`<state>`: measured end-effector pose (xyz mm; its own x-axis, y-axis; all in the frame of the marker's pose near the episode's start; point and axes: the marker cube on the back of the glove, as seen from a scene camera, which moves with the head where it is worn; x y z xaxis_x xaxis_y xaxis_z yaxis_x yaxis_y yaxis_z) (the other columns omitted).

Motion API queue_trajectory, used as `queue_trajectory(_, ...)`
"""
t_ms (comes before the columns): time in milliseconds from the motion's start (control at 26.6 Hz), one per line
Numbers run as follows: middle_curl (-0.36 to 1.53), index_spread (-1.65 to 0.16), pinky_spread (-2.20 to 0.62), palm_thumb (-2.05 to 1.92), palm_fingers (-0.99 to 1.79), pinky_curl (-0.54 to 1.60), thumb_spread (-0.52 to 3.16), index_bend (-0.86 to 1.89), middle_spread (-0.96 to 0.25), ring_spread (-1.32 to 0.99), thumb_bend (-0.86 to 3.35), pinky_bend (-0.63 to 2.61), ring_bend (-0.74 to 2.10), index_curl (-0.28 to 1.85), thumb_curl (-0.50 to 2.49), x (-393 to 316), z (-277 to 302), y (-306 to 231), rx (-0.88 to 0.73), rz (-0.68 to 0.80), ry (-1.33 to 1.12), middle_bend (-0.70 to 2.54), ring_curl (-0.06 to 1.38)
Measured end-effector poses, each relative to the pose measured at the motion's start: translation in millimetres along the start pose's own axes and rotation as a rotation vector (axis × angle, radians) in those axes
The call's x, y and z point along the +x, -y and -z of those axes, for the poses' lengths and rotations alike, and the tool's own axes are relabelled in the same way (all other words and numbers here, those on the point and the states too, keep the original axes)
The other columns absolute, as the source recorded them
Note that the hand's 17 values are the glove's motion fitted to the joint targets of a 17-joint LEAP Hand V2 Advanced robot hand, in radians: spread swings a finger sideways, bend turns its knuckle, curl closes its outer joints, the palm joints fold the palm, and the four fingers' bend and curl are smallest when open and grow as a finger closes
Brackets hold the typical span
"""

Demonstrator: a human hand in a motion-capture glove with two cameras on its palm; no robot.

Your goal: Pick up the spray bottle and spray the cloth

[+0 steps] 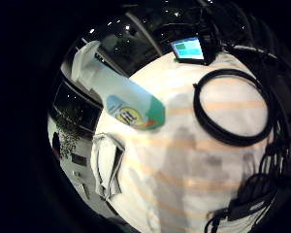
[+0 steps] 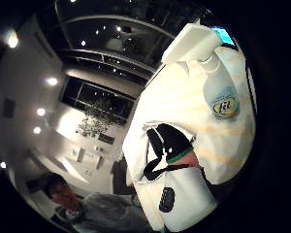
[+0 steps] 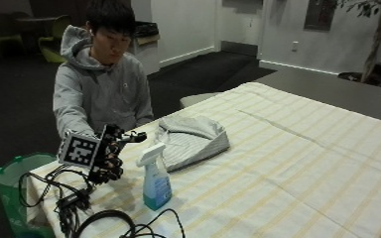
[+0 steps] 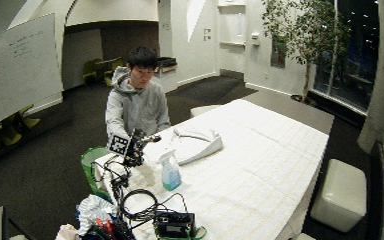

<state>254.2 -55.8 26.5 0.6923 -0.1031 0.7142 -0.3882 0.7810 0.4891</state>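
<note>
Spray bottle (image 3: 156, 176) stands upright near the counter's (image 3: 296, 163) front edge, the folded cloth (image 3: 192, 137) just behind it toward my side; it looks like light, stiff plastic, probably slick on the label, so I'd take it round the narrow neck under the white trigger head. My gloved hand (image 3: 111, 153) hovers just beside the bottle near the corner, fingers loosely curled, holding nothing. Striped tablecloth over the counter, cables coiled at the corner; dim room, dark carpet.

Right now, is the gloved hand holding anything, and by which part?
Nothing. The gloved hand hovers beside the bottle, apart from it; the cloth lies untouched.
</note>
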Motion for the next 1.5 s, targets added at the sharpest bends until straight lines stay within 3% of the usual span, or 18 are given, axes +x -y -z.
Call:
queue_trajectory(525, 0.32, -0.36, 0.19, 0.75, -0.06, 0.34, 0.91, 0.07, 0.00, 0.02, -0.02, 0.56, 0.38, 0.12, 0.34, 28.3, -28.8, 43.9, -0.021, -0.146, 0.251, 0.25, 0.25)
queue_trajectory(1013, 0.35, -0.33, 0.17, 0.80, -0.01, 0.33, 0.87, 0.13, -0.01, 0.00, -0.02, 0.52, 0.37, 0.12, 0.35, 40.2, -56.4, 64.5, -0.166, -0.202, 0.422, 0.32, 0.26)
queue_trajectory(1163, 0.35, -0.31, 0.17, 0.81, 0.17, 0.31, 0.86, 0.18, -0.03, -0.02, -0.02, 0.44, 0.41, 0.16, 0.36, 39.4, -65.5, 68.9, -0.236, -0.215, 0.517, 0.34, 0.26)
queue_trajectory(1238, 0.35, -0.32, 0.16, 0.85, 0.54, 0.28, 0.85, 0.25, -0.08, -0.05, -0.01, 0.41, 0.50, 0.19, 0.37, 38.7, -70.4, 69.6, -0.276, -0.214, 0.544, 0.37, 0.27)
queue_trajectory(1501, 0.38, -0.30, 0.04, 1.00, 0.98, 0.27, 0.74, 0.30, -0.11, -0.12, 0.03, 0.30, 0.52, 0.28, 0.45, 32.4, -83.2, 73.6, -0.391, -0.197, 0.512, 0.41, 0.30)
